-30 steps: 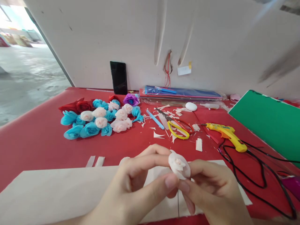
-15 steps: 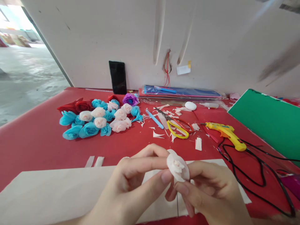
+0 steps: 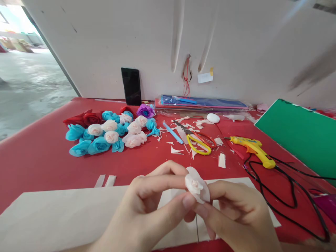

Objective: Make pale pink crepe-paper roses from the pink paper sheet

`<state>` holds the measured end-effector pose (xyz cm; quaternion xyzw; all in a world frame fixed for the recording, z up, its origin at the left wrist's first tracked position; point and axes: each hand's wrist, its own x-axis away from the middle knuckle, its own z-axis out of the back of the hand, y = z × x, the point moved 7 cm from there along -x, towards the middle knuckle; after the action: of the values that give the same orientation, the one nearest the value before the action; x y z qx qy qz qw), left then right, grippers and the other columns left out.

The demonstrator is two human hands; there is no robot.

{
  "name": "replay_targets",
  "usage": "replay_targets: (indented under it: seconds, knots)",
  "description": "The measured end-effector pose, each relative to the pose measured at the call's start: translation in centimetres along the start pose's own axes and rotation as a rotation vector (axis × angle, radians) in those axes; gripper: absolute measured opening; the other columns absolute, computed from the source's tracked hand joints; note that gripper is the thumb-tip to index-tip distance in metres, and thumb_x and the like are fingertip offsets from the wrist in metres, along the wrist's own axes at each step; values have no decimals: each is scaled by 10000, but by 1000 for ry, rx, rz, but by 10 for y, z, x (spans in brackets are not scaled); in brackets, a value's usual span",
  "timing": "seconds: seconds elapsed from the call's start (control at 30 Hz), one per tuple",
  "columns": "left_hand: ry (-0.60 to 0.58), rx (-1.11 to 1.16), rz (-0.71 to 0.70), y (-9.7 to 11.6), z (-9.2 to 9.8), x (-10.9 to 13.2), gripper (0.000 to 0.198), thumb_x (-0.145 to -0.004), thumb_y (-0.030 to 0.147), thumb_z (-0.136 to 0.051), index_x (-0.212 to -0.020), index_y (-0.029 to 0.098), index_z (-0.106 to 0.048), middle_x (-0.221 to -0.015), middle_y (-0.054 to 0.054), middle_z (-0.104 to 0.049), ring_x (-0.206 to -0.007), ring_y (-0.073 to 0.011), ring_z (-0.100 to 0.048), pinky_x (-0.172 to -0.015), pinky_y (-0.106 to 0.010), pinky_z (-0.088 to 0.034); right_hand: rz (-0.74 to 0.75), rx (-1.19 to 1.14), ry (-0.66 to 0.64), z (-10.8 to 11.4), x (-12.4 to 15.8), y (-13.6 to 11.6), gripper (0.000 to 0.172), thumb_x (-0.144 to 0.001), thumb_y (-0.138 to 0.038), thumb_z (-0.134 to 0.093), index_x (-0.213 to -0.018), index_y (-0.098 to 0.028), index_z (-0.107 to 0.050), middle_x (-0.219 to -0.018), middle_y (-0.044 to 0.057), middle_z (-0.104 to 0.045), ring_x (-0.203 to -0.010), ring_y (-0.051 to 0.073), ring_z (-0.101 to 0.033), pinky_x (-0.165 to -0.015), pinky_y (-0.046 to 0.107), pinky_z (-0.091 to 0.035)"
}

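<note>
A small pale pink paper rose (image 3: 195,184) is held low in the middle of the view, above a sheet of pale paper (image 3: 65,213). My left hand (image 3: 152,206) pinches it from the left with thumb and forefinger. My right hand (image 3: 236,213) grips it from the right, fingers curled under and behind the petals. Both hands are closed on the rose. Its base is hidden between my fingers.
On the red table (image 3: 39,157) lies a heap of blue, pink, red and purple paper roses (image 3: 110,131). Yellow-handled scissors (image 3: 198,141), a blue pen (image 3: 173,133), paper scraps, a yellow glue gun (image 3: 253,148) with a black cord (image 3: 283,189), a green board (image 3: 301,134) and stacked paper sheets (image 3: 202,102) stand beyond.
The rose and both hands have drifted slightly left and down. The fingers have shifted a little around the petals. Nothing on the table has moved.
</note>
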<state>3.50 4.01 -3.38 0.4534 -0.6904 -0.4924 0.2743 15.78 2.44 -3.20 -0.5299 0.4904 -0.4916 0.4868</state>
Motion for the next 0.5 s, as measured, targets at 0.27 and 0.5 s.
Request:
replay_targets:
  seconds: [0.27, 0.5]
  knots:
    - [59, 4, -2, -1, 1, 4, 71, -855, 299, -813, -802, 327, -852, -860, 20, -628, -716, -118, -598, -691, -195, -567, 286, 318, -9, 3, 0, -17, 188, -805, -268, -793, -625, -222, -765, -541, -12, -739, -415, 103, -583, -427, 187, -498]
    - [97, -71, -31, 0, 5, 4, 164, -812, 147, -809, -760, 302, -813, -827, 42, -667, -745, -125, -646, -746, -204, -554, 541, 465, 27, 2, 5, -31, 142, -750, -140, -819, -657, -208, -737, -543, -54, -733, -424, 73, -621, -487, 111, -543]
